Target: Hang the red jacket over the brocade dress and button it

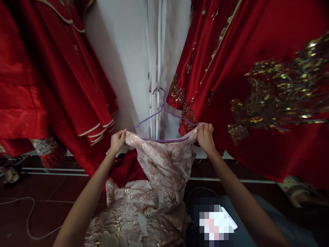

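Observation:
A pale pink dress with a shiny floral pattern point(164, 164) hangs between my hands on a purple wire hanger point(151, 115). My left hand point(118, 140) is closed on the dress's top left corner, at the hanger's end. At the opposite corner, my right hand point(205, 136) pinches fabric and the hanger's other end. The hook points up, in front of the white wall, and I cannot tell whether it touches anything. Dark red cloth point(130, 168) shows beside the bodice on the left. The skirt spreads down toward me.
Red garments with pale piping point(84, 103) hang at the left. More red garments with gold sequins point(280, 92) hang at the right. White vertical poles point(159, 48) stand between them. A cable point(32, 219) lies on the dark floor, and a lit phone point(229, 218), partly blurred out, is below my right arm.

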{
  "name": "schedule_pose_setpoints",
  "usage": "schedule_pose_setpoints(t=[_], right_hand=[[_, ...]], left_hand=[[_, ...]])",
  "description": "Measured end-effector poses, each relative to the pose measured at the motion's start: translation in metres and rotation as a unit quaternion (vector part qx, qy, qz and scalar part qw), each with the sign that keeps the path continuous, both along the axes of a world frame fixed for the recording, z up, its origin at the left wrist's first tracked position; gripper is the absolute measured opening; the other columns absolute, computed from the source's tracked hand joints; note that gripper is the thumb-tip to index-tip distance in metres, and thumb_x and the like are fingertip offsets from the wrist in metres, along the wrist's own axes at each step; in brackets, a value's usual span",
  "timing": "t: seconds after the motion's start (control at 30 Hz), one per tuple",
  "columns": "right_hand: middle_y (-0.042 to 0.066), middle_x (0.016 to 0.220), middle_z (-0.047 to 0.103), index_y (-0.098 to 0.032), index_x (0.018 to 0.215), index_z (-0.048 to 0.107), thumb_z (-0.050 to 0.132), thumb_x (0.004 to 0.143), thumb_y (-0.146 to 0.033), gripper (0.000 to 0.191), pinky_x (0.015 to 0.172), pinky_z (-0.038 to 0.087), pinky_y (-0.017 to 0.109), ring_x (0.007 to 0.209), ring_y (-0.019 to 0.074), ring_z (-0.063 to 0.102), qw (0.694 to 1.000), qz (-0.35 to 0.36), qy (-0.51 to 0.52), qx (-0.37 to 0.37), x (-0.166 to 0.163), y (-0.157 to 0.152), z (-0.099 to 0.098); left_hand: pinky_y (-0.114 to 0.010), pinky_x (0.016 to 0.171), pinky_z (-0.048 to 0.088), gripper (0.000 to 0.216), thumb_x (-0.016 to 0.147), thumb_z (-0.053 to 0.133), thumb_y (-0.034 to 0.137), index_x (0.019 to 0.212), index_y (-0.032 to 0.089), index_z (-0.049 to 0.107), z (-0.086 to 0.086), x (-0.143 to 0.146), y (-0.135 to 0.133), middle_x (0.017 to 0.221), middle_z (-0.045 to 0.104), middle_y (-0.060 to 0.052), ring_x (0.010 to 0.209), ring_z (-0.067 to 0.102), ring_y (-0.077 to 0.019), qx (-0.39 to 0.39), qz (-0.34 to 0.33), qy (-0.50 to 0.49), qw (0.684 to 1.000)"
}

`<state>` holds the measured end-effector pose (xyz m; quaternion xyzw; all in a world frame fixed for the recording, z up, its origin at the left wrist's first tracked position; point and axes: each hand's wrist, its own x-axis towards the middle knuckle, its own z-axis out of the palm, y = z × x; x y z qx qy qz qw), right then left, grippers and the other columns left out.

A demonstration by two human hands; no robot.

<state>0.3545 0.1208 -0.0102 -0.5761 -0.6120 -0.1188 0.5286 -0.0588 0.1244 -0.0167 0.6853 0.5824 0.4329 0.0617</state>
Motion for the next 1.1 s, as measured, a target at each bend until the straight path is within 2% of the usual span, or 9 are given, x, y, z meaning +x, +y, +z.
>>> schedule_pose_setpoints(t=[0.13,0.27,0.43,0.57,0.67,0.73,0.8,0.9,1.1], right_hand=[[0.015,0.096,0.053,-0.014,0.097,0.055,0.026,0.092,-0.044,0.042,0.087,0.039,0.043,0.096,0.0246,0.05,0.993,-0.037,0.085,0.078,-0.021,-0.019,-0.007],[0.014,0.099,0.057,-0.015,0.098,0.056,0.034,0.09,-0.041,0.035,0.086,0.042,0.039,0.095,0.0224,0.054,0.977,-0.047,0.174,0.115,-0.031,-0.032,-0.02],[0.014,0.092,0.064,-0.012,0.095,0.06,0.041,0.085,-0.04,0.035,0.08,0.045,0.04,0.086,0.0243,0.059,0.959,-0.076,0.269,0.046,-0.006,-0.041,-0.065],[0.01,0.089,0.064,-0.016,0.091,0.063,0.046,0.083,-0.04,0.031,0.079,0.046,0.04,0.085,0.0232,0.059,0.987,0.045,0.145,-0.043,0.0,-0.06,-0.088],[0.007,0.093,0.061,-0.022,0.086,0.065,0.052,0.082,-0.038,0.021,0.086,0.043,0.041,0.092,0.0226,0.056,0.987,0.142,-0.038,-0.061,-0.017,-0.075,-0.069],[0.007,0.101,0.059,-0.024,0.087,0.066,0.052,0.083,-0.035,0.018,0.09,0.04,0.041,0.097,0.0223,0.054,0.982,0.157,-0.093,-0.045,-0.029,-0.078,-0.042],[0.008,0.106,0.058,-0.024,0.091,0.064,0.05,0.084,-0.034,0.018,0.091,0.04,0.04,0.101,0.0221,0.053,0.985,0.148,-0.085,-0.023,-0.035,-0.074,-0.015],[0.006,0.094,0.063,-0.022,0.092,0.063,0.048,0.085,-0.034,0.02,0.081,0.045,0.035,0.089,0.0202,0.058,0.994,0.105,-0.019,-0.002,-0.02,-0.055,0.011],[0.009,0.083,0.066,-0.016,0.086,0.066,0.051,0.08,-0.039,0.028,0.071,0.046,0.035,0.075,0.0211,0.059,0.996,-0.051,0.069,0.035,0.044,-0.019,0.009]], left_hand=[[-0.02,0.052,0.032,0.041,0.083,0.038,0.047,0.058,0.017,0.048,-0.04,-0.01,-0.02,0.052,0.045,0.002,0.054,0.042,-0.0107,-0.048,-0.011,-0.025,0.998],[-0.022,0.066,0.042,0.032,0.084,0.04,0.042,0.081,0.016,0.057,-0.061,-0.009,-0.035,0.074,0.061,-0.002,0.071,0.055,-0.0144,-0.079,-0.073,-0.054,0.993],[-0.025,0.078,0.043,0.025,0.087,0.037,0.036,0.091,0.019,0.056,-0.048,0.003,-0.04,0.087,0.063,-0.004,0.084,0.058,-0.0161,-0.07,-0.149,0.008,0.986],[-0.032,0.085,0.041,0.024,0.088,0.037,0.034,0.088,0.018,0.056,-0.018,0.032,-0.046,0.093,0.061,-0.007,0.091,0.055,-0.0189,0.026,-0.102,0.068,0.992],[-0.038,0.093,0.036,0.024,0.087,0.038,0.031,0.095,0.019,0.057,0.009,0.063,-0.051,0.097,0.062,-0.007,0.097,0.052,-0.0211,0.081,-0.074,0.113,0.987],[-0.041,0.101,0.03,0.025,0.086,0.038,0.029,0.1,0.021,0.057,0.021,0.081,-0.05,0.105,0.062,-0.005,0.105,0.05,-0.0207,0.092,-0.122,0.134,0.979],[-0.045,0.107,0.019,0.026,0.085,0.039,0.026,0.101,0.023,0.059,0.026,0.093,-0.046,0.112,0.062,-0.003,0.111,0.048,-0.0205,0.066,-0.179,0.142,0.971],[-0.053,0.109,0.008,0.028,0.083,0.038,0.024,0.098,0.023,0.062,0.023,0.098,-0.036,0.112,0.063,-0.002,0.111,0.05,-0.0212,-0.012,-0.221,0.121,0.968],[-0.054,0.109,0.005,0.028,0.082,0.039,0.025,0.094,0.022,0.064,0.019,0.09,-0.031,0.106,0.065,-0.002,0.106,0.055,-0.021,-0.055,-0.251,0.064,0.964]])
